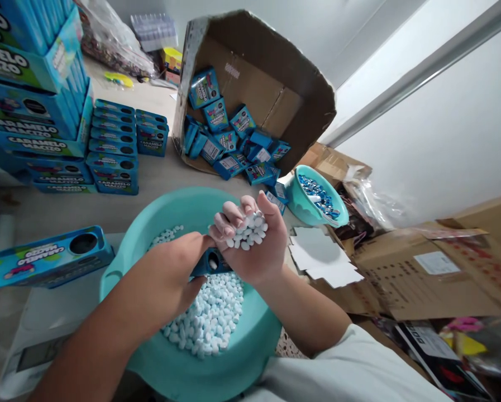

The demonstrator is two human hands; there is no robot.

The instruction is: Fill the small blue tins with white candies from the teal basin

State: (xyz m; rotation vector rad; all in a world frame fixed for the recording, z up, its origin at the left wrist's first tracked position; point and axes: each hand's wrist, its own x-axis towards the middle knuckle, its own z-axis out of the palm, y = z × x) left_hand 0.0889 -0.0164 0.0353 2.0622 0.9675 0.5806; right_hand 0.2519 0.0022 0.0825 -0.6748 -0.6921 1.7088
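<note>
My left hand (172,273) grips a small blue candy box (215,263), whose round opening faces up with a white piece showing in it. Cupped palm up right beside it, my right hand (267,254) holds a heap of white candies (250,231), its fingers curled around them. Both hands are above a turquoise basin (258,340), where a pile of pale candies (212,315) lies at the bottom. Left of the basin, a long blue carton with a dark round hole (36,263) rests on a white scale (41,324).
Stacked blue cartons (32,106) and rows of small boxes (111,159) stand at the back left. An open cardboard box (304,100) on its side holds blue packs (242,123). To the right are a smaller turquoise bowl (298,192), white card sheets (321,257) and cardboard cartons (401,279).
</note>
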